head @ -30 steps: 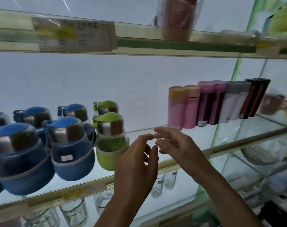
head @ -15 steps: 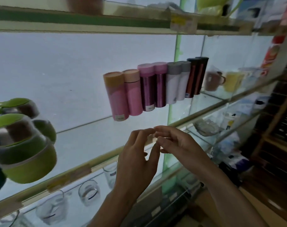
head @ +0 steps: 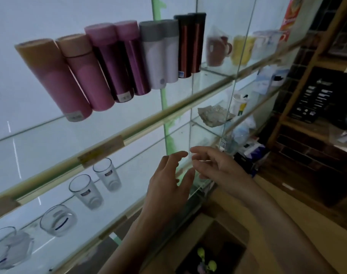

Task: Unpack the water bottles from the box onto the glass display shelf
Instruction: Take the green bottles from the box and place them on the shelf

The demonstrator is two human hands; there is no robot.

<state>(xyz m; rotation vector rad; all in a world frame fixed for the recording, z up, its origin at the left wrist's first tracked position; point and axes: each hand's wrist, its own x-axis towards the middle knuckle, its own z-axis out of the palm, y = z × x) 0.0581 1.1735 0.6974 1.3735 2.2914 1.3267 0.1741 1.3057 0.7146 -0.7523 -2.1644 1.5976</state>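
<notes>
Head view. Left grip (head: 168,186) spread, right grip (head: 220,169) loosely curled, both empty, centre frame. Cylindrical water bottles (head: 113,64) stand upper left on the glass display shelf (head: 149,123); box (head: 192,238) lower centre. Bottles probably rigid, smooth, slippery: grasp mid-body.

Bottles (head: 117,62) stand in a row on the glass shelf (head: 168,111), tumblers (head: 85,191) on the shelf below (head: 117,224), the box (head: 224,244) lowest, to the right.
</notes>
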